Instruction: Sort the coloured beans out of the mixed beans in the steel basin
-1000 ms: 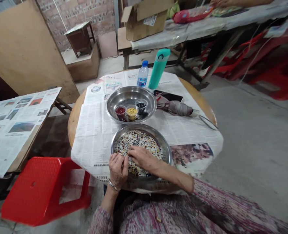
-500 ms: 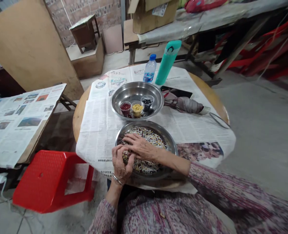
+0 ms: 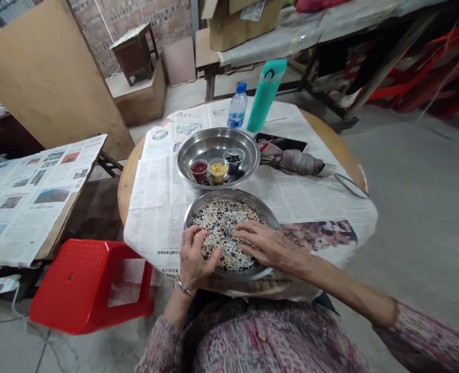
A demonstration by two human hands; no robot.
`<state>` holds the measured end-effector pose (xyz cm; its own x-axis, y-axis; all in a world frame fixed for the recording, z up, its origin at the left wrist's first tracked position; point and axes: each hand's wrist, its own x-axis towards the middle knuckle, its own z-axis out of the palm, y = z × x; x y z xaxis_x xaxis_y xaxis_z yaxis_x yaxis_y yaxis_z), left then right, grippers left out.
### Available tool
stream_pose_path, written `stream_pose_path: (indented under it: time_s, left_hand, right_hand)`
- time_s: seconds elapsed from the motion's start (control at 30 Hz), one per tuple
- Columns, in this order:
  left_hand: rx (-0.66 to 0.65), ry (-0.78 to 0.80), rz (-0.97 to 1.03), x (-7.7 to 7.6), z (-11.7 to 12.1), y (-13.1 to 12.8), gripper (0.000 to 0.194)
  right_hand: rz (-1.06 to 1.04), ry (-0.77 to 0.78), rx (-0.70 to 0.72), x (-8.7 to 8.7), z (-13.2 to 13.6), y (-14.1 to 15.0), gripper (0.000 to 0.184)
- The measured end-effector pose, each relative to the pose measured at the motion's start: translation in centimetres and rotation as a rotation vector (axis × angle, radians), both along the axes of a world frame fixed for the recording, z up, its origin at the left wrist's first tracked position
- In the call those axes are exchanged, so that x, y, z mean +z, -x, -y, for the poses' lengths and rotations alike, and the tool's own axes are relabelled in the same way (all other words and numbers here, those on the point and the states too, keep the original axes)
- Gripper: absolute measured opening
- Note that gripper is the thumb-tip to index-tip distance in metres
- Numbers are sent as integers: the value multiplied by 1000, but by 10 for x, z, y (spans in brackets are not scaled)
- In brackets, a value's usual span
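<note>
In the head view a steel basin stands at the near side of the round table, holding mixed beans and white grains. My left hand rests at the basin's left rim, fingers apart and bent over the grains. On the right side, my right hand lies low over the mix with its fingers spread. Behind is a second steel basin with three clear cups: one of red beans, one of yellow grains or beans, and one of black beans.
Newspaper covers the table. Behind the basins stand a water bottle and a green flask. A folded umbrella and a dark phone lie at right. A red stool stands to the left.
My right hand has moved right, away from my left hand, uncovering the grains, which now look more evenly spread. My left hand stays by the left rim with its fingers a little more open.
</note>
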<state>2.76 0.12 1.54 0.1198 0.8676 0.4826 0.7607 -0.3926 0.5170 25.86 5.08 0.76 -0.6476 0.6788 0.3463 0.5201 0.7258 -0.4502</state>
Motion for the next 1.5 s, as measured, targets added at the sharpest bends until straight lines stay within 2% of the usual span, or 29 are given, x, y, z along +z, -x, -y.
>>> stream_pose_path:
  time_s: [0.13, 0.2, 0.27, 0.4, 0.53, 0.67, 0.7, 0.77, 0.83, 0.87, 0.93, 1.03, 1.1, 1.17, 1.23, 1.3, 1.33, 1.4, 1.47, 1.5]
  left_hand:
    - [-64, 255, -386, 21, 2, -5, 76]
    - [-69, 350, -485, 23, 1, -13, 82]
    - [-109, 416, -501, 19, -4, -24, 70]
    - [-193, 449, -428, 5, -23, -47, 24]
    - [-209, 377, -374, 2, -54, -62, 21]
    - [-89, 226, -364, 11, -79, -65, 13]
    - [-53, 207, -385, 12, -83, -64, 18]
    - [-41, 210, -442, 13, -85, -64, 48]
    - [-138, 238, -499, 11, -82, -65, 73]
    - [-206, 248, -521, 9, -79, -67, 78]
    - [-335, 257, -559, 6, -72, -72, 67]
    - [-481, 268, -611, 6, -66, -74, 24]
    - [-532, 263, -631, 8, -67, -67, 16]
    - [-486, 239, -621, 11, -70, -55, 20]
    - [-353, 210, -583, 13, -71, -38, 19]
    - [-208, 191, -542, 15, -68, -24, 11]
    - [-148, 193, -531, 16, -64, -18, 16]
    - [-83, 229, -530, 17, -52, -12, 45]
    - [-97, 302, -535, 18, -38, -13, 72]
    - [-125, 341, -532, 17, -32, -16, 78]
  right_hand:
    - [-49, -86, -235, -5, 15, 2, 20]
    - [-69, -111, -346, -11, 17, 4, 19]
    - [-120, -120, -405, -17, 18, 5, 18]
    - [-250, -142, -450, -23, 18, 7, 20]
    - [-304, -168, -457, -24, 19, 5, 23]
    - [-389, -159, -474, -26, 21, 4, 29]
    - [-412, -161, -473, -27, 21, 3, 31]
    - [-441, -172, -470, -29, 21, 2, 35]
    - [-452, -185, -471, -31, 21, 2, 37]
    - [-453, -185, -475, -32, 21, 2, 38]
    - [-456, -181, -482, -34, 22, 1, 38]
    - [-456, -155, -481, -36, 22, 0, 37]
    - [-453, -134, -482, -37, 23, -1, 36]
    - [-458, -115, -486, -37, 23, -1, 35]
    - [-474, -108, -490, -36, 24, -1, 34]
    - [-490, -113, -497, -34, 24, 0, 32]
    - [-496, -119, -499, -33, 24, 0, 32]
    - [-503, -131, -498, -32, 24, 0, 31]
    - [-504, -144, -488, -31, 24, 0, 31]
    - [-503, -149, -482, -31, 24, 0, 31]
